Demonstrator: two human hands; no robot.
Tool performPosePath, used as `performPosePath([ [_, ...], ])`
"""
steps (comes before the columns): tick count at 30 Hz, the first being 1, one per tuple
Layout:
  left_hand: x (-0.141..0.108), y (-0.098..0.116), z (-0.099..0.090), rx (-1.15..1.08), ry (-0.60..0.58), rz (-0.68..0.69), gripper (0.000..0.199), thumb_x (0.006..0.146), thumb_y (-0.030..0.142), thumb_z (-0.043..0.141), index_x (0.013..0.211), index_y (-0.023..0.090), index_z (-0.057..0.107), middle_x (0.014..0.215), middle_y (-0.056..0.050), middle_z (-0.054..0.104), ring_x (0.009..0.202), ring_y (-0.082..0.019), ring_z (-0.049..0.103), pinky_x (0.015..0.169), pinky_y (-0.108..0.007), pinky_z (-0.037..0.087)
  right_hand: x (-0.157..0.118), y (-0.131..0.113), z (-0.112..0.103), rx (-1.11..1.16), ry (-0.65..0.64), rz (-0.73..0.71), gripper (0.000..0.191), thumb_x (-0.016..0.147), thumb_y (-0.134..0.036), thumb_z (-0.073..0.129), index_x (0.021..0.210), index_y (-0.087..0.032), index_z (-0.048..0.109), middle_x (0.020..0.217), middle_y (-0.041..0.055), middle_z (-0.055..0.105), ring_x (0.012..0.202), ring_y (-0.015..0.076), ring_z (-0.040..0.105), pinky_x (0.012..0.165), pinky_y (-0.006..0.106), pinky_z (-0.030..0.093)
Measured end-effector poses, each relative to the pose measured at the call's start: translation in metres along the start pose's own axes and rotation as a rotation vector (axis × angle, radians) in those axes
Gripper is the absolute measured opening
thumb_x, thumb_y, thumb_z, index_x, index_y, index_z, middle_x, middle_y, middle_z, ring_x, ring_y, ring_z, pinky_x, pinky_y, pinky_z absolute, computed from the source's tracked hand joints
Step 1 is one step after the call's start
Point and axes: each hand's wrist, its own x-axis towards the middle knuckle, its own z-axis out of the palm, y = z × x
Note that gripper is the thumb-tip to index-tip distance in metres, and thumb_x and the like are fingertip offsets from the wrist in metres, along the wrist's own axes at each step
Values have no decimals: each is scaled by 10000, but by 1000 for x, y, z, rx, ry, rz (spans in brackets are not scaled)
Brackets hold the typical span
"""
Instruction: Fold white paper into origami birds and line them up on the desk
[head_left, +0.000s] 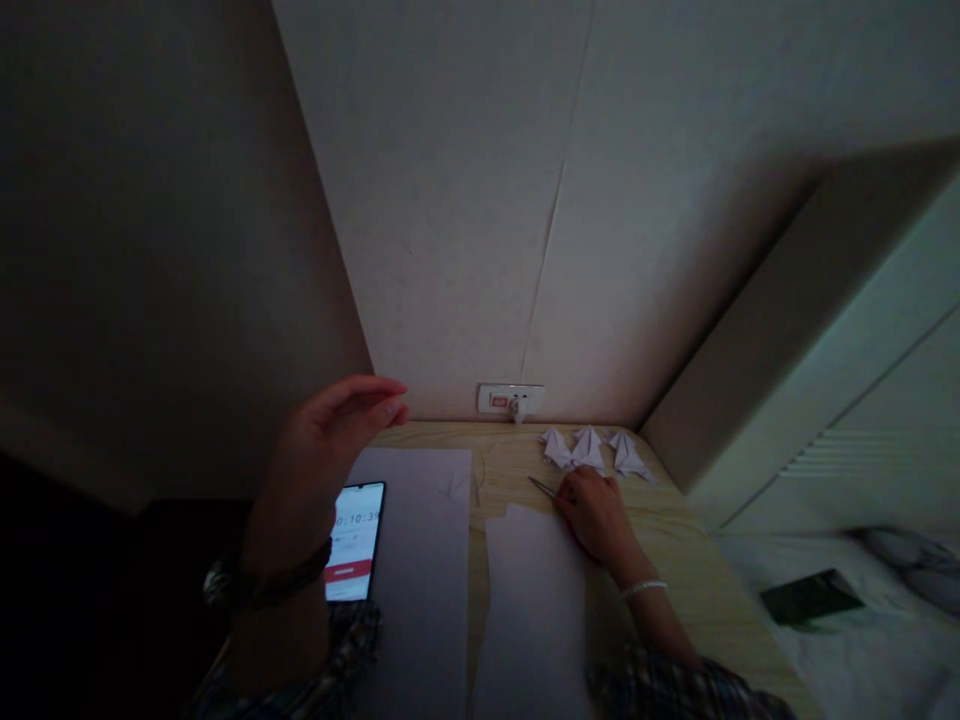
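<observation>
My left hand (349,415) is raised above the left side of the table, fingers pressed together in a loose pinch, with nothing visible in them. Below it lie a lit phone (358,540) showing a running timer and a white paper sheet (427,580). My right hand (596,510) rests low on the table with curled fingers. From under it a thin pointed metal tool (541,487) sticks out to the left; its other end is hidden. Just beyond are folded paper figures (587,448) in a row. More white paper (532,610) lies left of my right hand.
A wall socket (511,399) with a plug sits just above the table's back edge. The pale wooden table (697,600) borders a white cabinet (840,400) on the right. Lower right, a dark flat object (811,597) lies on white cloth.
</observation>
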Motion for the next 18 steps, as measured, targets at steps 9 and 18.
performPosePath([
  [9, 0, -2, 0, 9, -43, 5, 107, 684, 255, 719, 779, 215, 687, 709, 22, 676, 679, -128, 614, 573, -209, 441, -4, -9, -7, 79, -72, -151, 294, 900, -310, 550, 1153, -160, 567, 1170, 83, 594, 998, 208, 605, 843, 425, 510],
  [18, -2, 1, 1, 17, -84, -2, 165, 687, 319, 725, 802, 212, 673, 738, 15, 677, 720, -162, 628, 630, -248, 459, -5, -16, -4, 137, -132, -224, 307, 897, -311, 555, 1163, -157, 561, 1176, 85, 590, 1006, 213, 602, 844, 432, 508],
])
